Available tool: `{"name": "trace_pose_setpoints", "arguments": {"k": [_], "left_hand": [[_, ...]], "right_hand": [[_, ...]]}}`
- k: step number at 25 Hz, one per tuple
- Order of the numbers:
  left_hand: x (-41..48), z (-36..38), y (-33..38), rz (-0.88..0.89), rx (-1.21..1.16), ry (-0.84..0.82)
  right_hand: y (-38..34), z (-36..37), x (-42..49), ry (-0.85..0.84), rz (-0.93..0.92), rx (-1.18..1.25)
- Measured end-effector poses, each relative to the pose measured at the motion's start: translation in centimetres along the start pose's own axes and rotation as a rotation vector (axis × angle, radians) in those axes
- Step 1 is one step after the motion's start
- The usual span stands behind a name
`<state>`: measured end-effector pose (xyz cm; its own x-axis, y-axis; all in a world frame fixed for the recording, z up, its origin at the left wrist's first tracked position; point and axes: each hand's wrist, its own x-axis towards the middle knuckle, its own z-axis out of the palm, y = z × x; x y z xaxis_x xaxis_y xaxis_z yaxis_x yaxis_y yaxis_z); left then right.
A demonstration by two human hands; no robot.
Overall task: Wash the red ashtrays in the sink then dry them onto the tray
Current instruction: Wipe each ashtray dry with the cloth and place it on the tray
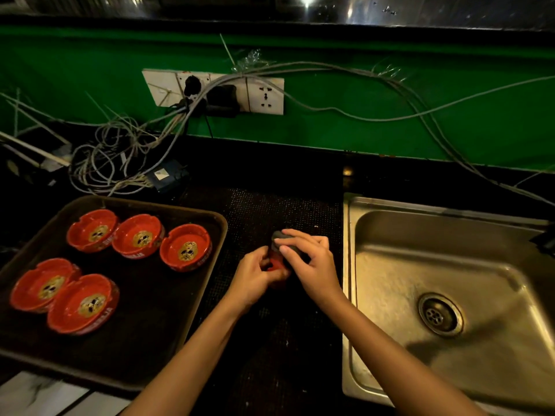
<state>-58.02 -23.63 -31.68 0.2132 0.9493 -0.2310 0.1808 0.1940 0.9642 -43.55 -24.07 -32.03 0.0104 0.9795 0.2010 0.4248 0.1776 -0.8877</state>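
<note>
Both hands meet over the dark mat [270, 205] between tray and sink: the left hand [255, 277] curls around a red ashtray [274, 266], the right hand [312, 265] pinches a grey cloth [277, 237] onto it. Five ashtrays [138, 235] sit on the tray [207, 265] left; steel sink [390, 265] right; tangled cables [120, 157] behind.

A white socket panel [213, 91] hangs on the green wall [390, 127] amid tangled cables [120, 157].

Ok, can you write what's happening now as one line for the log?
step: drying | left hand: holds red ashtray | right hand: rubs dark cloth on it | tray: five ashtrays | sink: empty
</note>
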Motion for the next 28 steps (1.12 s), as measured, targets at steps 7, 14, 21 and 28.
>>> {"name": "trace_pose_setpoints", "arguments": {"k": [7, 14, 21, 28], "left_hand": [[-1.3, -0.7, 1.3, -0.048, 0.071, -0.089], [0.3, -0.4, 2.8, -0.195, 0.133, -0.114], [0.1, 0.0, 2.0, -0.118, 0.112, -0.051], [-0.7, -0.5, 2.2, -0.102, 0.266, -0.073]], "right_hand": [[1.1, -1.2, 1.1, -0.030, 0.288, 0.405], [1.4, -3.3, 1.2, -0.082, 0.368, 0.493], [0.0, -2.5, 0.4, -0.089, 0.012, -0.022], [1.1, -1.4, 1.2, -0.070, 0.194, 0.217]]}}
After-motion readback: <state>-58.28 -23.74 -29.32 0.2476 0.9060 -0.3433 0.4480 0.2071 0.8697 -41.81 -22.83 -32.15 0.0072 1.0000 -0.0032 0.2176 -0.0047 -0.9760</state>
